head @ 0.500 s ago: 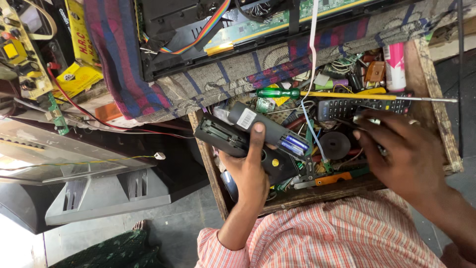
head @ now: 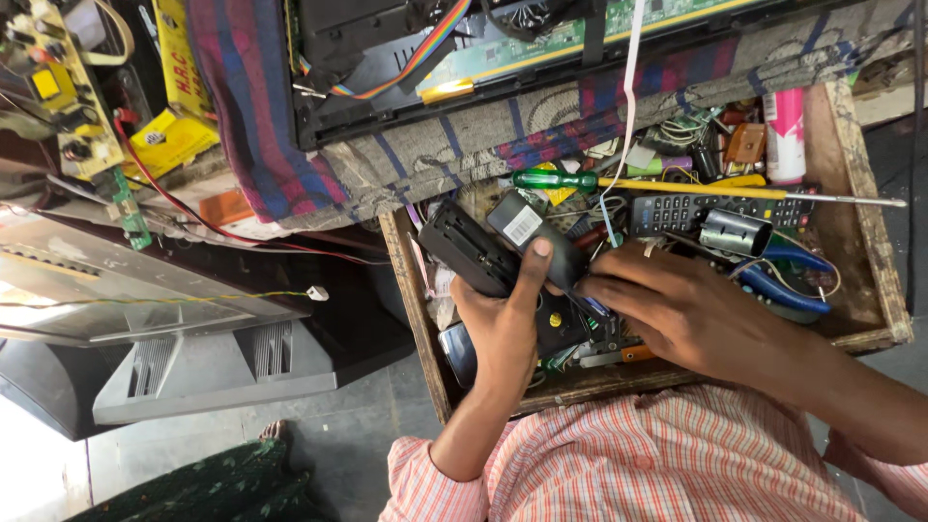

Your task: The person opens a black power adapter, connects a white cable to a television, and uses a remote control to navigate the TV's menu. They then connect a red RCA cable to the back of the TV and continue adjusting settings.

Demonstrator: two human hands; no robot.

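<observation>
My left hand (head: pixel 505 324) grips a black box-shaped device (head: pixel 466 249) over the left part of a wooden drawer (head: pixel 411 300), thumb pressed on a dark adapter with a white label (head: pixel 527 227). My right hand (head: pixel 691 304) lies palm down over the clutter in the drawer's middle, fingertips touching the adapter's right end by the left thumb. Whether it grasps anything is hidden. Just beyond it lie a black remote control (head: pixel 681 208), a silver cylinder part (head: pixel 735 232) and blue-handled pliers (head: pixel 788 280).
A green-handled screwdriver (head: pixel 619 184) with a long shaft crosses the drawer's far side, near a pink-and-white tube (head: pixel 785 135). Above, an opened flat electronic set (head: pixel 464 48) rests on striped cloth (head: pixel 242 116). Circuit boards (head: pixel 58 87) and a grey stand (head: pixel 222 362) sit left.
My right hand has slid left from the drawer's right side to meet the left hand at the adapter. The pliers and silver cylinder it covered now show.
</observation>
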